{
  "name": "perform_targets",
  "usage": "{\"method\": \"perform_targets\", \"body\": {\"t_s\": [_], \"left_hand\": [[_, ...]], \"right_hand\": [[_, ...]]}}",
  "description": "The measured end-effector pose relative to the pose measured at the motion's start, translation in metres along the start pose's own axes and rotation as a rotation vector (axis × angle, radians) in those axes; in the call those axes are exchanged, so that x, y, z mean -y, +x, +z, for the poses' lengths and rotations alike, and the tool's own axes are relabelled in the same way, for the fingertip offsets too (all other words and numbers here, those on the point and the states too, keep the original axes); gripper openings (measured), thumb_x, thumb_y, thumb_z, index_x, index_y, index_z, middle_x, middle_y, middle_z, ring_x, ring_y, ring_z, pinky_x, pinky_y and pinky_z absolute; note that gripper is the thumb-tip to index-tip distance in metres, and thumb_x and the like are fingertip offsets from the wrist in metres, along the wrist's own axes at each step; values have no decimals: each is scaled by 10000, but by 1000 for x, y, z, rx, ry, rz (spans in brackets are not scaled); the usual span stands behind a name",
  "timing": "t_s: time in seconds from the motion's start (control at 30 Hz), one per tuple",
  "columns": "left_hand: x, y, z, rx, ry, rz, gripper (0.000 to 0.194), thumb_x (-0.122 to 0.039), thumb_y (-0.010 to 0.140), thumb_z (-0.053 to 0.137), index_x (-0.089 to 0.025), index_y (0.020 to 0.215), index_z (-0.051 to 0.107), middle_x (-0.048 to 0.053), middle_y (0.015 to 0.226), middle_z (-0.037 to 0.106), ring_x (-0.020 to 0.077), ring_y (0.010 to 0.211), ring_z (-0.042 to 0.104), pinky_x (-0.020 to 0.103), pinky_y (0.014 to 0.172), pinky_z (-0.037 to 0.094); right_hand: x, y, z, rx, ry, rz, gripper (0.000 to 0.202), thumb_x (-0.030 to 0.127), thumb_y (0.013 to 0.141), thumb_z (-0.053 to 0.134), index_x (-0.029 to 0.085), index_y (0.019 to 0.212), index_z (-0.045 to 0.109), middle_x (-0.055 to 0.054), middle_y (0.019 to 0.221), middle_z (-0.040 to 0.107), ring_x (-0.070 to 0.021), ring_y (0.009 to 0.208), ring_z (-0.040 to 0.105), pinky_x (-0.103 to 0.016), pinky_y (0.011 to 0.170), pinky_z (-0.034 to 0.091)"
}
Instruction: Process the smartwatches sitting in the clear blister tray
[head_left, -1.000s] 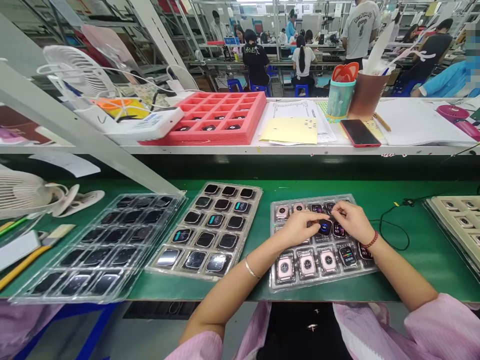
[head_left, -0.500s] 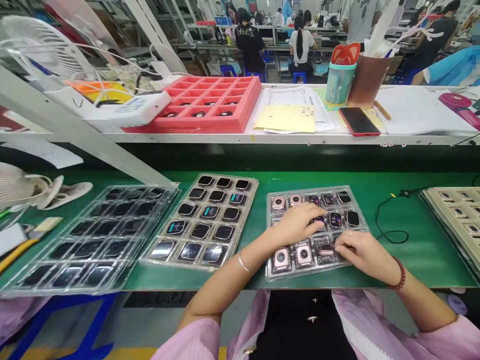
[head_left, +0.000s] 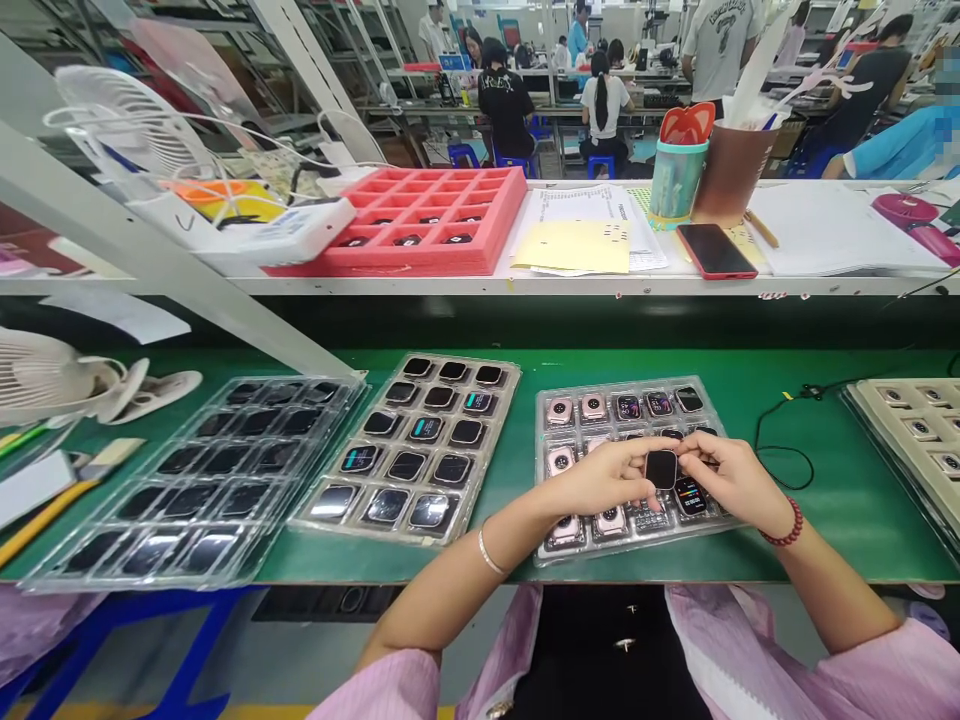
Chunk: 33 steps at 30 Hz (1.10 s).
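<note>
Between both hands, above the right-hand clear plastic tray, is a square smartwatch with a dark screen facing up. My left hand pinches its left side, thumb at the lower edge. My right hand has its fingers closed at the upper right edge of the same watch. Below them the tray holds several pink watch bodies, some back side up, others with lit screens. A lit watch with a coloured display lies just under my right hand. The hands hide part of the middle rows.
To the left lie a tray of dark-screened watches and a stack of clear trays. A beige tray is at the far right, near a black cable. The shelf carries a red foam box and a phone.
The watch has been lifted from the front row and turned screen up. My left hand has come down and right to it; my right hand has risen slightly.
</note>
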<state>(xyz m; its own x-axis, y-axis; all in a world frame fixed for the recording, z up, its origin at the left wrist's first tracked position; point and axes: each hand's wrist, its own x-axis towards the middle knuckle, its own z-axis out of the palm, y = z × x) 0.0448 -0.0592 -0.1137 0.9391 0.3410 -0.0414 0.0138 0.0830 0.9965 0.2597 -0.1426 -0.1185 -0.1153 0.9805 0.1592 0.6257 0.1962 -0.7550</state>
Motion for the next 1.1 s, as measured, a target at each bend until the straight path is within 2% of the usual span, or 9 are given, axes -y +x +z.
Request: {"method": "perform_targets", "body": {"t_s": [0.1, 0.27, 0.4, 0.53, 0.63, 0.73, 0.8, 0.93, 1.1], "left_hand": [[0, 0, -2, 11, 153, 36, 610, -175, 870, 556, -164, 1449, 365, 47, 793, 614, 127, 694, 588, 208, 606, 413], [2, 0, 7, -9, 916, 191, 527, -275, 838, 649, -182, 1341, 521, 79, 1025, 587, 219, 953, 512, 341, 882, 410], [4, -4, 16, -19, 1271, 121, 488, -385, 803, 685, -167, 1230, 598, 117, 1083, 521, 265, 972, 473, 388, 867, 408], [3, -16, 6, -85, 1132, 203, 397, -385, 823, 669, -176, 1157, 621, 93, 1099, 535, 228, 994, 500, 352, 903, 410], [3, -21, -22, -407, 940, 291, 291, -214, 834, 597, -165, 1120, 601, 72, 1119, 559, 200, 1083, 492, 326, 984, 379], [7, -16, -59, -656, 810, 218, 570, -138, 784, 550, -150, 1344, 443, 114, 1337, 445, 225, 1254, 397, 361, 1053, 337], [15, -8, -79, -628, 631, 104, 740, -162, 777, 565, -153, 1463, 288, 136, 1316, 460, 227, 1199, 464, 354, 972, 410], [31, 6, -94, -567, 296, 89, 727, -118, 800, 509, -151, 1486, 270, 6, 787, 537, 149, 806, 613, 282, 783, 471], [33, 8, -90, -564, 145, 132, 636, -82, 814, 467, -121, 1442, 373, 27, 823, 569, 153, 834, 649, 251, 780, 476]], "right_hand": [[-4, 4, -3, 15, -45, -10, 182, 290, 937, 491, 173, 872, 614, 4, 780, 597, -113, 677, 540, -227, 613, 395], [-18, 41, 1, 8, -254, -79, 150, 198, 920, 480, 156, 803, 565, 16, 766, 595, -112, 679, 538, -241, 644, 362], [-13, 85, 21, 36, -406, -124, 118, 191, 946, 502, 156, 861, 575, -2, 849, 611, -135, 768, 554, -250, 690, 346], [0, 115, 44, 124, -476, -143, 101, 153, 913, 539, 141, 816, 563, -41, 812, 595, -165, 716, 512, -270, 602, 243], [5, 126, 46, 184, -432, -137, 123, 127, 887, 551, 132, 764, 552, -33, 743, 575, -146, 657, 477, -261, 582, 222], [4, 134, 37, 210, -284, -112, 147, 176, 929, 499, 138, 805, 568, 0, 713, 569, -117, 638, 491, -224, 589, 301], [0, 140, 34, 183, -191, -70, 193, 220, 954, 447, 134, 823, 559, 9, 697, 566, -108, 622, 503, -207, 586, 337], [-13, 146, 34, 104, -100, 5, 202, 242, 927, 432, 124, 807, 544, 11, 656, 560, -108, 585, 499, -207, 575, 355], [-18, 141, 38, 93, -65, 21, 203, 265, 905, 461, 123, 816, 574, 8, 679, 580, -109, 598, 519, -212, 574, 365]]}}
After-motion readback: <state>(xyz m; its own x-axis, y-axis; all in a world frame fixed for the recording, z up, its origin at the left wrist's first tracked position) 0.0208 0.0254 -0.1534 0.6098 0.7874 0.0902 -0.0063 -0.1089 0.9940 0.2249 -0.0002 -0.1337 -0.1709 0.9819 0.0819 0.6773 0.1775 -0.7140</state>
